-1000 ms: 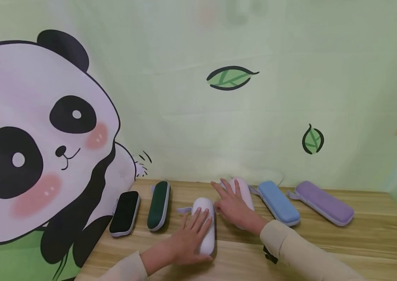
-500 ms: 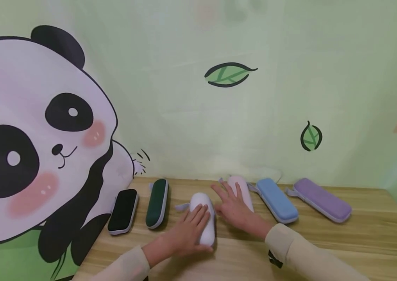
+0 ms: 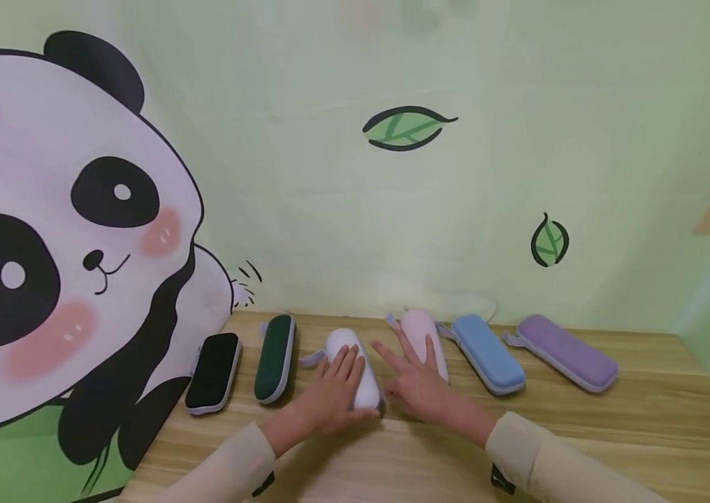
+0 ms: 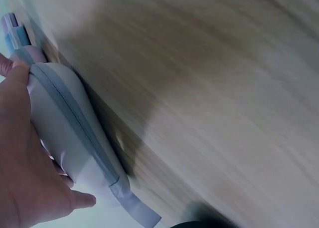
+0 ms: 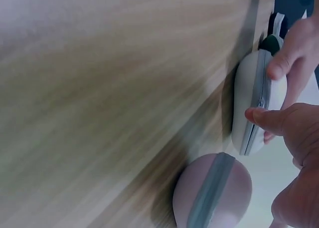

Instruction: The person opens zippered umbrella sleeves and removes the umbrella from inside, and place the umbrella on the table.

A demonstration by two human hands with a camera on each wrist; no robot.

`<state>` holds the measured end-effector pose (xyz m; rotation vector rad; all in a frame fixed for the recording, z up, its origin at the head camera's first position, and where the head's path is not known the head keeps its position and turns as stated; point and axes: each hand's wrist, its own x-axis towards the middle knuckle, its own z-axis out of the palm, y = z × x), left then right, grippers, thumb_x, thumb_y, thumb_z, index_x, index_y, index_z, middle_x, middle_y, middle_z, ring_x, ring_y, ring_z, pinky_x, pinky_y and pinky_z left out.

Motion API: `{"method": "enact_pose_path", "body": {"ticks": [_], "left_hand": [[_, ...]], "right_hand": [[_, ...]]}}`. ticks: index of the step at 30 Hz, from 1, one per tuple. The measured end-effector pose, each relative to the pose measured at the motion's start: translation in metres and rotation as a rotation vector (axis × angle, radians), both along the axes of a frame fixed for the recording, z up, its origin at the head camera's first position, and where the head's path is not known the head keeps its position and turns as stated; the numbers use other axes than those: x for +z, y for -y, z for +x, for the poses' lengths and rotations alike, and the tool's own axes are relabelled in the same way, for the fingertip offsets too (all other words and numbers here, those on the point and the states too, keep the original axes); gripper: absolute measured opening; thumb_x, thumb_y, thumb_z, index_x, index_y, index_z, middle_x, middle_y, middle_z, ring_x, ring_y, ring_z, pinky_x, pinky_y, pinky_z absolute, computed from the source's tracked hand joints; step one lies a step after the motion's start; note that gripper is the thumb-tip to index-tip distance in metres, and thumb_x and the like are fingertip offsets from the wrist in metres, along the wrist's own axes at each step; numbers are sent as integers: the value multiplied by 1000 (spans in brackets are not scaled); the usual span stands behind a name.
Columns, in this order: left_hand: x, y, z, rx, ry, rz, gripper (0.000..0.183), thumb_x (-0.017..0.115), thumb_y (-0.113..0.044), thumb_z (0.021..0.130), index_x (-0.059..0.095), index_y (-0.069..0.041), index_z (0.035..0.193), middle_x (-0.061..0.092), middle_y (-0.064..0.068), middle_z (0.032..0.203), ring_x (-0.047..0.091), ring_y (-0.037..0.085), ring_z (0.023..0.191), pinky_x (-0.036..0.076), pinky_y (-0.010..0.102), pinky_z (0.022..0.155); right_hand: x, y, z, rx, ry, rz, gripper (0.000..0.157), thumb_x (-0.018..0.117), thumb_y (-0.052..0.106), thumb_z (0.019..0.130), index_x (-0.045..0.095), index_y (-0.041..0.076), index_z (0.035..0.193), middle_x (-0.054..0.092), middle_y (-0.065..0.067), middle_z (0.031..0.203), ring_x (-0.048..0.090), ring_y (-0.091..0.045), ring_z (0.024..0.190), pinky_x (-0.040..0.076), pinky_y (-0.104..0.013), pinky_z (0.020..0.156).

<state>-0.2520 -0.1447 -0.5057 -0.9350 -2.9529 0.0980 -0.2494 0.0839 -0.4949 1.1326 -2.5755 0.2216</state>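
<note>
We take the step in hand to be settling the white case (image 3: 365,385) among the other cases on the worktop (image 3: 663,412): it lies between the dark green case (image 3: 275,358) and the pink case (image 3: 418,332), with the black case (image 3: 212,372) at the far left and the blue case (image 3: 488,354) and purple case (image 3: 567,353) to the right. Of the two hands, the left hand (image 3: 326,398) lies with its fingers nearly straight across the white case and its thumb along the near end, steadying it rather than clasping it. The right hand (image 3: 421,391) is spread, two fingers reaching over the pink case, and we see nothing held in it; whether it touches the pink case we cannot tell. The next move, in our judgement, calls for a light push to square the white case, without nudging the pink one. The head view gives us the whole row, but the left wrist view adds the grey zip (image 4: 70,108) along the white case's side, apparently closed, and its strap (image 4: 141,211) beside the worktop. Only the right wrist view shows the right thumb (image 5: 264,118) at the zip pull; we cannot tell whether it presses there or merely overlaps.
</note>
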Motion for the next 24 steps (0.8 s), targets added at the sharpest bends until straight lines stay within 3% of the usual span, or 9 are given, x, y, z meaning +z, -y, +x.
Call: {"method": "enact_pose_path", "body": {"ticks": [8, 11, 15, 19, 24], "left_hand": [[4, -4, -4, -15, 27, -8, 91, 39, -69, 100, 28, 0, 158, 20, 24, 166, 18, 39, 154, 25, 58, 118], [3, -3, -4, -11, 29, -7, 92, 38, -70, 100, 28, 0, 158, 20, 24, 166, 18, 39, 153, 25, 62, 116], [3, 2, -1, -26, 44, -1, 93, 33, -75, 98, 33, -4, 158, 24, 23, 164, 18, 40, 153, 23, 70, 113], [9, 17, 6, -88, 26, -19, 88, 29, -79, 96, 44, -14, 154, 29, 19, 163, 15, 41, 154, 19, 74, 111], [13, 42, 18, -243, -77, -54, 79, 41, -75, 96, 51, -17, 148, 26, 16, 165, 17, 43, 153, 22, 74, 110]], "right_hand": [[-3, 1, 11, 1, 79, -24, 11, 84, 27, 82, 83, 29, 92, 38, -10, 162, 14, -60, 146, 18, -89, 94], [-2, 2, 15, -5, 118, -29, 14, 82, 28, 84, 83, 29, 98, 35, -8, 163, 12, -59, 147, 17, -88, 96], [-3, -3, 14, -8, 104, -46, 7, 84, 26, 83, 83, 26, 90, 34, -8, 164, 13, -59, 147, 15, -88, 97], [-4, -15, 7, -16, 15, -42, 9, 87, 19, 79, 79, 24, 77, 38, -9, 162, 17, -57, 148, 18, -87, 97], [3, -23, -9, -51, -49, -37, 12, 84, 18, 83, 77, 24, 75, 38, -9, 162, 20, -56, 147, 25, -83, 100]]}}
